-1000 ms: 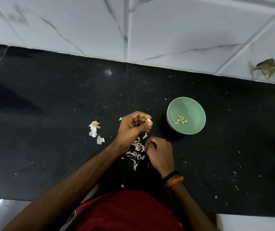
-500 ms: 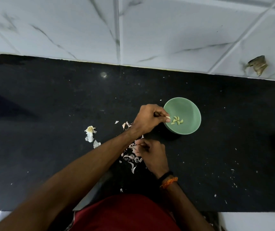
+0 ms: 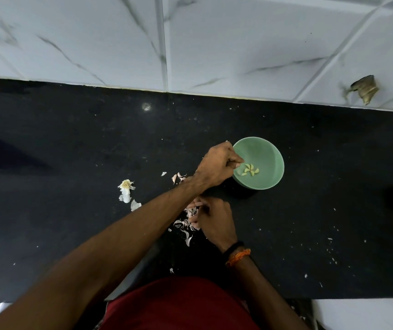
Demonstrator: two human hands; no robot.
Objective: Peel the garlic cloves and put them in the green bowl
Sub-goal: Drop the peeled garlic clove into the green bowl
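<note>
Green bowl point(image 3: 270, 148): centre-right of frame, on black tabletop point(image 3: 71, 139); peeled garlic cloves point(image 3: 250, 169) clustered inside. Left hand point(image 3: 216, 165): a second ago near the peel pile point(image 3: 186, 225), now over the bowl's rim, fingers curled; whether it grips a clove cannot be told. Right hand point(image 3: 216, 220): curled among peels, contents hidden. One more clove likely delivered.

The light is dim and cool. A small glare spot point(image 3: 146, 106) shines on my black counter point(image 3: 71, 151); the bowl point(image 3: 271, 148) throws a soft shadow toward me. Wall tiles point(image 3: 238, 44) bend at the edges and look slightly blurred.
</note>
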